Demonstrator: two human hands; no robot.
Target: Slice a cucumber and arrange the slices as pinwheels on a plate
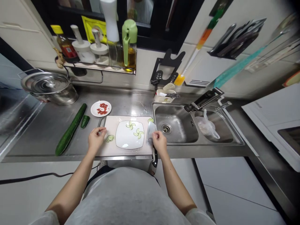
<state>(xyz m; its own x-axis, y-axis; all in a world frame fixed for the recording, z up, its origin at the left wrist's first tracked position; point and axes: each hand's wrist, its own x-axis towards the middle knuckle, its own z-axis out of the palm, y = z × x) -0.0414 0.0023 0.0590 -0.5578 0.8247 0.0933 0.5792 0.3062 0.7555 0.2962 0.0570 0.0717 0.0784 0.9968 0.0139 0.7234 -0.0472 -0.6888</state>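
At frame centre: one white plate [125,136], between my left hand [96,139] and right hand [160,142]. Both narrowed, left near cucumber slices [109,138], right at knife [150,132]; any hold unclear.

Cool, fairly even indoor light reaches me, with soft shadows. Glare whitens the steel surface [132,107] near mid-frame and spots my plate [127,137]. At upper right, the teal strip [237,68] blurs and the corner blackens; wide-angle distortion splays lines toward the edges.
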